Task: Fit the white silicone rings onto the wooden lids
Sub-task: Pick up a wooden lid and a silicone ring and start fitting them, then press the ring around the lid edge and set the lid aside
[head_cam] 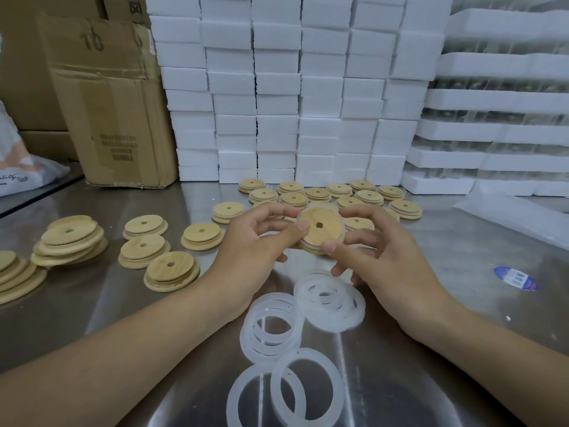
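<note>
White foam blocks (pixel 277 87) are stacked along the far edge of the metal table (pixel 462 272). A cardboard box (pixel 107 103) stands at the far left corner. Its handwritten mark looks like "16"; the print is too blurred to read. The left hand (pixel 255 241) and right hand (pixel 378 257) both pinch one wooden lid (pixel 320 229) above the table's middle, with a white ring (pixel 309 246) round it. Loose rings (pixel 271 328) lie by the near edge.

Matt pale wooden lids (pixel 172 272) and translucent white silicone rings (pixel 272 326) on a glossy brushed-metal table (pixel 446 272), beside rough foam blocks (pixel 277 87).
</note>
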